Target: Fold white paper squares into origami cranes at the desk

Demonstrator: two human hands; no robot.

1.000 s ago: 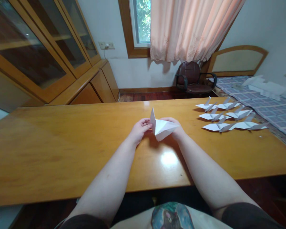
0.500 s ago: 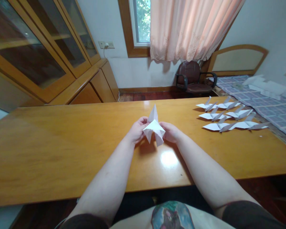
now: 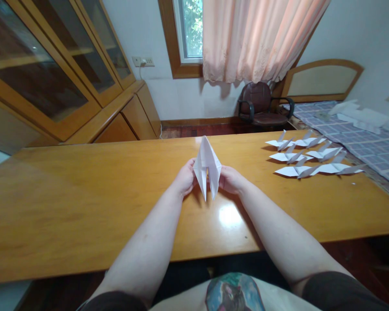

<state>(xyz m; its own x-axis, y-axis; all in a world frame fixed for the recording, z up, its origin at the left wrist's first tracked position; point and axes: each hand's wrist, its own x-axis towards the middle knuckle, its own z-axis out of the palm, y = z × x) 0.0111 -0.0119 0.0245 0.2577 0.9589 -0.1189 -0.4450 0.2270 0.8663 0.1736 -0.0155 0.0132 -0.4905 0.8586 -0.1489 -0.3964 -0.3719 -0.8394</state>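
A white folded paper (image 3: 207, 162) is held up over the table between my two hands. It has a long diamond shape, one point at the top and two narrow legs with a slit between them below. My left hand (image 3: 186, 178) grips its left side, and my right hand (image 3: 231, 179) grips its right side. The paper hides some of the fingertips on both hands. Several finished white paper cranes (image 3: 300, 169) stand in rows at the right of the table.
The wooden table (image 3: 84, 203) spans the view. Beyond it are a glass-door cabinet (image 3: 68, 60) at left, a brown armchair (image 3: 257, 103), and a pink curtain (image 3: 246, 39). A bed with a checked cover (image 3: 366, 147) lies at right.
The upper flap, folded forward and down before, now stands up, so the paper shows a full diamond front. Both hands stay in nearly the same place.
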